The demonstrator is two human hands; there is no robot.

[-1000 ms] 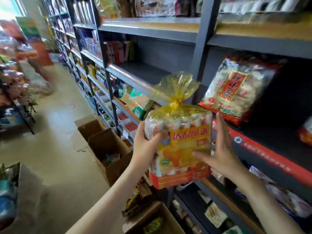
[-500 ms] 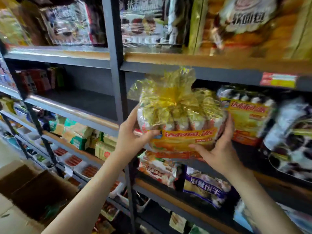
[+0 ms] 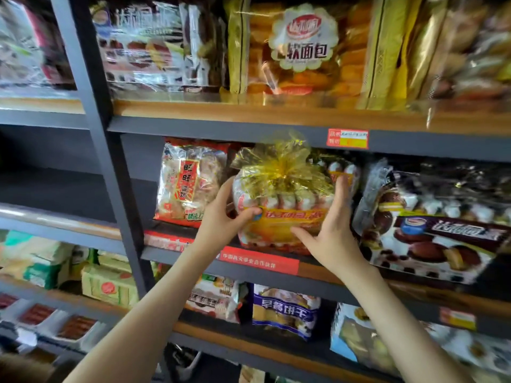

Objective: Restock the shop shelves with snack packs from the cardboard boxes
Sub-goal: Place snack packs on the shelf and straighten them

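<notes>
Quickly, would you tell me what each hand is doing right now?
Left hand: grips the yellow cellophane-topped snack pack.
Right hand: fingers straight, pressing the same pack.

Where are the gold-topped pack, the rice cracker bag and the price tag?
gold-topped pack (image 3: 279,225): head view, on its orange front label.
rice cracker bag (image 3: 188,183): head view, on the red vertical label on its front.
price tag (image 3: 347,138): head view, middle of the red sticker on the shelf edge.
</notes>
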